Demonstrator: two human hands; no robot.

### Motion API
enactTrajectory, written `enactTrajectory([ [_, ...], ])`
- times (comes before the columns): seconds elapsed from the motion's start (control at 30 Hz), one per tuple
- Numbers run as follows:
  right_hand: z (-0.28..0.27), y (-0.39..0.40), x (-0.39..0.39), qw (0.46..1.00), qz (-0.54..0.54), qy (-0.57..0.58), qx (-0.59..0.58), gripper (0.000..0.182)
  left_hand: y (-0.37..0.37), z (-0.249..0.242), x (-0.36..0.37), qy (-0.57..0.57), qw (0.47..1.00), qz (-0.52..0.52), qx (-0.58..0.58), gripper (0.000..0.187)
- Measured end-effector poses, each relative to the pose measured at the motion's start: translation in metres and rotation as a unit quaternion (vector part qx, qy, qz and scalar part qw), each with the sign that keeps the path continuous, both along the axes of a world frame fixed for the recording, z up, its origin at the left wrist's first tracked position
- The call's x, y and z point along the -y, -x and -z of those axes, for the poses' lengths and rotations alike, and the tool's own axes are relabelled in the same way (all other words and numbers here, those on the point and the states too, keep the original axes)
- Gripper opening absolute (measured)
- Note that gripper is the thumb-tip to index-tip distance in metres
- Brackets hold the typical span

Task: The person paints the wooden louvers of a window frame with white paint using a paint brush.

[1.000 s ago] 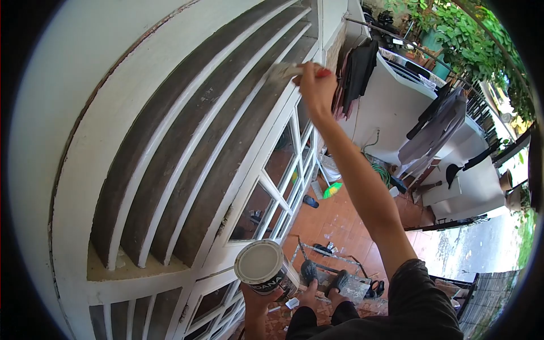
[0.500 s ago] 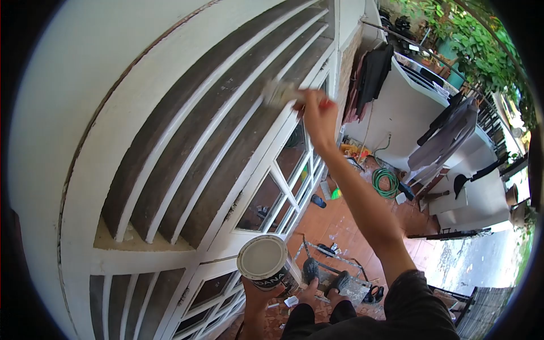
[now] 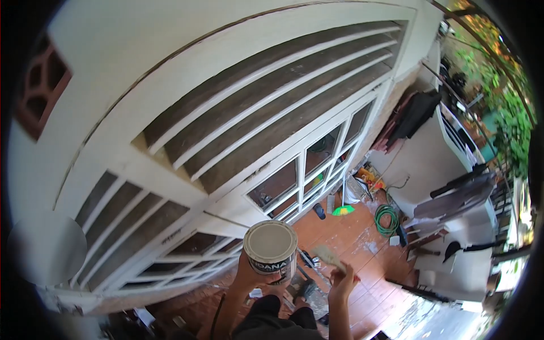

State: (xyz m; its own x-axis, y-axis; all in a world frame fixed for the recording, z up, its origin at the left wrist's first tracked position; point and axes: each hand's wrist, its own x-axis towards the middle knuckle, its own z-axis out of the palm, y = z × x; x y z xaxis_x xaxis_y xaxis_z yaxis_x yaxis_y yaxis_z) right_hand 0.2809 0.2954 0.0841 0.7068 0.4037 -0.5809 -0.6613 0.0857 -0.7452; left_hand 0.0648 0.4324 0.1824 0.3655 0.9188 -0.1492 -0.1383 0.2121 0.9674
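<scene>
My left hand (image 3: 247, 276) is wrapped round a paint can (image 3: 270, 263) with a dark label, held upright low in the view. Pale paint (image 3: 271, 240) shows inside its open top. To the right of the can, my right hand (image 3: 341, 285) grips a paintbrush (image 3: 328, 256) by its handle. The brush's pale bristles point up and left, apart from the can. Beyond both hands is a white louvred vent (image 3: 277, 85) with several slats, above a white-framed window (image 3: 309, 170).
A second slatted vent (image 3: 127, 212) is at the left. Far below lies a tiled floor (image 3: 362, 238) with a coiled green hose (image 3: 386, 220) and a green broom head (image 3: 343, 210). Clothes (image 3: 453, 198) hang at the right, by a white wall (image 3: 408, 170).
My right hand has come down from the vent slats with the paintbrush, to the right of the paint can. The view has turned, and my left hand still holds the can.
</scene>
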Motion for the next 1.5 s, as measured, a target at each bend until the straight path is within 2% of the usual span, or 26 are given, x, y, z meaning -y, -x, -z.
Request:
enactTrajectory([
  [0.1,-0.008,-0.006,0.057,0.998,0.007,0.062,0.012,0.032,-0.006,0.000,0.020,-0.015,1.000,0.001,0.018,0.106],
  [0.23,-0.025,-0.042,0.093,0.997,-0.025,0.049,0.051,0.031,-0.020,-0.009,0.054,-0.028,0.998,-0.006,0.054,0.105],
  [0.27,-0.031,-0.051,0.097,0.998,-0.015,0.039,0.054,0.031,-0.022,-0.013,0.062,-0.029,0.998,-0.004,0.056,0.104],
  [0.3,-0.040,-0.058,0.098,0.998,-0.003,0.028,0.057,0.031,-0.024,-0.023,0.071,-0.002,0.998,0.012,0.060,0.112],
  [0.37,-0.057,-0.069,0.101,0.999,0.023,0.012,0.047,0.031,-0.027,-0.031,0.089,-0.008,0.998,0.020,0.063,0.112],
  [0.5,-0.081,-0.069,0.106,0.995,0.023,-0.057,0.076,0.038,-0.036,-0.045,0.119,-0.014,0.996,0.025,0.086,0.111],
  [0.6,-0.104,-0.059,0.110,0.994,0.007,-0.092,0.056,0.039,-0.036,-0.046,0.135,-0.037,0.997,0.019,0.072,0.110],
  [0.63,-0.105,-0.060,0.115,0.992,-0.025,-0.106,0.057,0.034,-0.036,-0.047,0.141,-0.044,0.997,0.020,0.065,0.110],
  [0.73,-0.119,-0.052,0.117,0.980,-0.030,-0.186,0.056,0.033,-0.034,-0.055,0.156,-0.019,0.996,0.005,0.088,0.107],
  [0.8,-0.136,-0.051,0.118,0.970,-0.019,-0.232,0.074,0.037,-0.030,-0.042,0.165,-0.013,0.995,0.002,0.097,0.099],
  [0.87,-0.147,-0.052,0.122,0.955,-0.046,-0.274,0.100,0.039,-0.032,-0.054,0.174,-0.022,0.992,-0.030,0.121,0.097],
  [0.97,-0.167,-0.054,0.125,0.947,-0.053,-0.294,0.116,0.042,-0.026,-0.062,0.178,-0.056,0.995,-0.014,0.084,0.093],
  [1.1,-0.161,-0.063,0.130,0.940,-0.069,-0.307,0.129,0.041,-0.024,-0.062,0.185,-0.060,0.997,-0.020,0.054,0.085],
  [1.27,-0.151,-0.060,0.141,0.945,-0.052,-0.313,0.086,0.036,-0.024,-0.053,0.188,-0.045,0.995,-0.016,0.082,0.093],
  [1.5,-0.140,-0.062,0.153,0.956,-0.046,-0.281,0.075,0.041,-0.040,-0.073,0.193,-0.063,0.992,-0.006,0.111,0.093],
])
